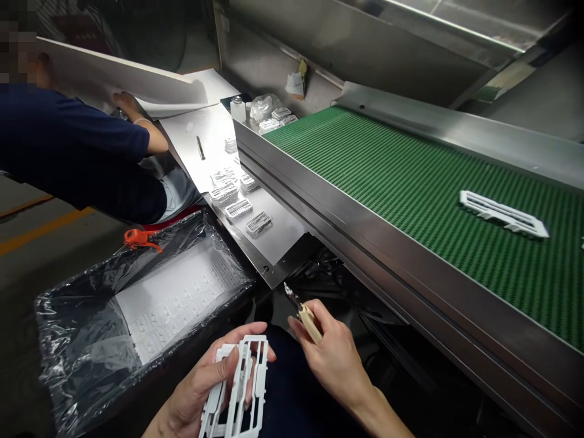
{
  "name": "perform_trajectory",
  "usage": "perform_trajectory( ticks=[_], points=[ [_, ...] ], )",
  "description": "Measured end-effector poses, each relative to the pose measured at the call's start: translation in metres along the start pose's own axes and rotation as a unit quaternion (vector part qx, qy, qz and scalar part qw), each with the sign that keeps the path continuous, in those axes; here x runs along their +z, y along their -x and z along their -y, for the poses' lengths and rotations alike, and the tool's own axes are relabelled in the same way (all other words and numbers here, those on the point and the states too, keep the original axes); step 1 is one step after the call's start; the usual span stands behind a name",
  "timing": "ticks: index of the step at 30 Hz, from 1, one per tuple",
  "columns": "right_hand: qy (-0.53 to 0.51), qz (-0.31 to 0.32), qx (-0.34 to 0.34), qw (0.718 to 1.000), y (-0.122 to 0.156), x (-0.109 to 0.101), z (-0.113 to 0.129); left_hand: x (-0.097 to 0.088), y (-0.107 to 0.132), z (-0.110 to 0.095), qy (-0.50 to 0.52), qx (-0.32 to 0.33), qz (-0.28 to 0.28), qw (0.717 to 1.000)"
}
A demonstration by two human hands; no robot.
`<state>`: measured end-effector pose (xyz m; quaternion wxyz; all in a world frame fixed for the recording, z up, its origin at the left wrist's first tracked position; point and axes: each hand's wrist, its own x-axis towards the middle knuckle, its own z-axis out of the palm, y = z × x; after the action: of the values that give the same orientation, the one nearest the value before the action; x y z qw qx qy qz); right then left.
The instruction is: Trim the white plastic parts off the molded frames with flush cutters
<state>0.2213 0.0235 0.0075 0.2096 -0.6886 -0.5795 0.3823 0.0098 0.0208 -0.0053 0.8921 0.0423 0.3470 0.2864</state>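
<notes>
In the head view, my left hand (198, 383) is closed around white plastic frames (261, 386) with long slots, apparently two overlapping, at the bottom centre. A small trimming knife (310, 323) with a beige handle and a dark, narrow blade is gripped in my right hand (337, 356). Its tip points up and away from me, apart from the frames. Both hands are above my lap, between a lined bin and the conveyor. Beyond them, several stacks of similar white parts (259, 224) lie on a sheet-covered table (278, 240).
A green conveyor belt (365, 161) with a metal side rail (365, 234) carries one white frame (504, 214). The black-lined bin (86, 304) has an orange air gun (141, 239) on its rim. A co-worker (82, 146) bends at the left. A pen-like tool (200, 148) lies on the table.
</notes>
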Motion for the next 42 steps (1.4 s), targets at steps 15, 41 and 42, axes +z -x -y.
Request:
perform_trajectory(
  ticks=[15, 41, 42],
  points=[
    [-0.104, 0.096, -0.003, 0.99, 0.006, 0.022, 0.043, 0.014, -0.03, 0.005, -0.014, 0.083, -0.108, 0.991],
    [-0.358, 0.099, 0.123, 0.92, -0.001, 0.047, 0.021, 0.012, -0.044, -0.002, 0.085, 0.105, -0.088, 0.987],
    [-0.339, 0.095, 0.119, 0.928, -0.002, 0.048, 0.02, 0.013, -0.045, -0.003, 0.086, 0.105, -0.096, 0.986]
  ],
)
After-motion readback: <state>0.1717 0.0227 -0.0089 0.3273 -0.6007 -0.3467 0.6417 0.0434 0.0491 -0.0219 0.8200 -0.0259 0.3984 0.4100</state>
